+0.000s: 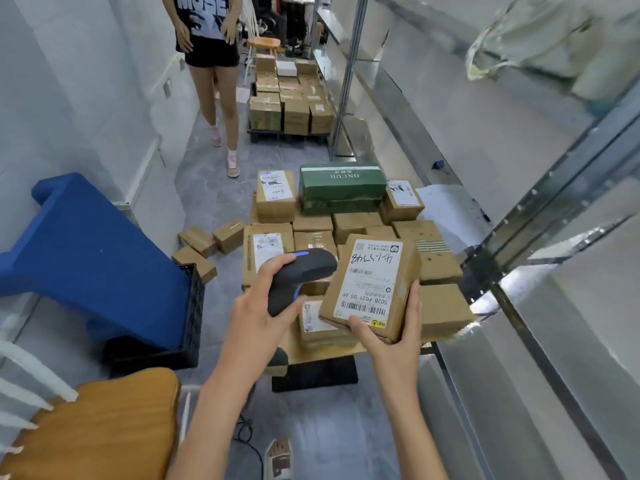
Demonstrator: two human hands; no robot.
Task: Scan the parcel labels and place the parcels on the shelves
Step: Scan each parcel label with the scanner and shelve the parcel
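"502B P021-00 69" on parcel label [372, 278] ("ONCUR" on green box [341, 183])

My left hand [257, 308] held the scanner [300, 275] just left of the parcel [372, 285] that my right hand [391, 336] gripped from below, both above a cart [313, 372] stacked with boxes [346, 223]. Shelves [519, 209] ran along my right. A crate [192, 317] sat on the floor to my left, a chair [104, 427] nearer me. Three small boxes [207, 240] lay on the floor left of the cart. Farther ahead stood another stack [289, 102], with a person [214, 64] to its left.
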